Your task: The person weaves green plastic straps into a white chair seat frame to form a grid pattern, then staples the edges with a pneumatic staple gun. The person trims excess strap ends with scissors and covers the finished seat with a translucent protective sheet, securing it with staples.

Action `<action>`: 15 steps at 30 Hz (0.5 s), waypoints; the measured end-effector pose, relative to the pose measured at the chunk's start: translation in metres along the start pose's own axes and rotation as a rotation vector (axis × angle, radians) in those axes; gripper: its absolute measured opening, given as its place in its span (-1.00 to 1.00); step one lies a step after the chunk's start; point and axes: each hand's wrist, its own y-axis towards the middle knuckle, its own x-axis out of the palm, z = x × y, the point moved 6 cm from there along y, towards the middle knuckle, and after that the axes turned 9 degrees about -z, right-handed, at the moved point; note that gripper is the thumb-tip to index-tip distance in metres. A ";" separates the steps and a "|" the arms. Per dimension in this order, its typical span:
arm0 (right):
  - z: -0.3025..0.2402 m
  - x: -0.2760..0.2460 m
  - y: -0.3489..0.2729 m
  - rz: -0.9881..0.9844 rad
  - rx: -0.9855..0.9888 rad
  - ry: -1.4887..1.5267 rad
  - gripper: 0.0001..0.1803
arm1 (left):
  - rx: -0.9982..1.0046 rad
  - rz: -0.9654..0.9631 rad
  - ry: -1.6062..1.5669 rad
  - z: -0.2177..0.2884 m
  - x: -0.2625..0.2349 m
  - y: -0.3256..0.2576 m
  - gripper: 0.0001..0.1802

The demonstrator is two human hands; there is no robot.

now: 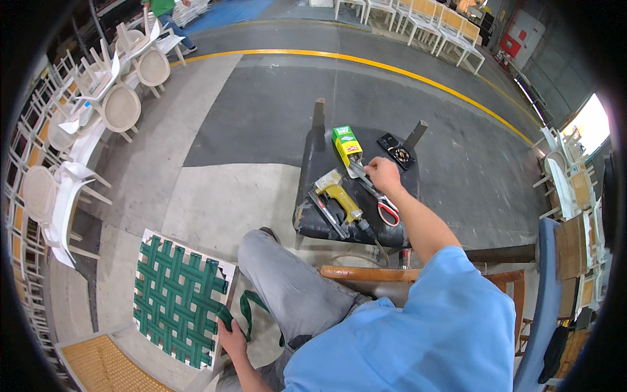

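Chairs (121,108) lie piled along the far left. Green-webbed frame (177,297) slants beside the person's knee; at its right edge, the left hand (233,338) has its fingers folded closed over a green strap (223,315). Farther right, a black seat (310,219) bears a yellow staple gun (339,197), then a green-and-yellow box (346,142). Right hand (384,175) hovers by the box's open end, fingertips nearly together above scissors (388,213); whether they pinch anything, I cannot tell.

The green and yellow box (347,141) bears printed lettering.
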 end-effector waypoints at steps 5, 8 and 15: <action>0.045 -0.014 -0.017 -0.328 -0.011 -0.256 -0.67 | -0.011 -0.025 -0.133 0.003 0.002 0.003 -0.47; 0.025 0.028 -0.058 -0.499 -0.108 -0.349 -0.49 | -0.102 0.019 -0.182 -0.022 -0.023 -0.002 -0.49; 0.058 0.006 -0.092 -0.547 -0.016 -0.175 -0.38 | -0.233 -0.134 -0.801 -0.036 -0.029 0.006 -0.57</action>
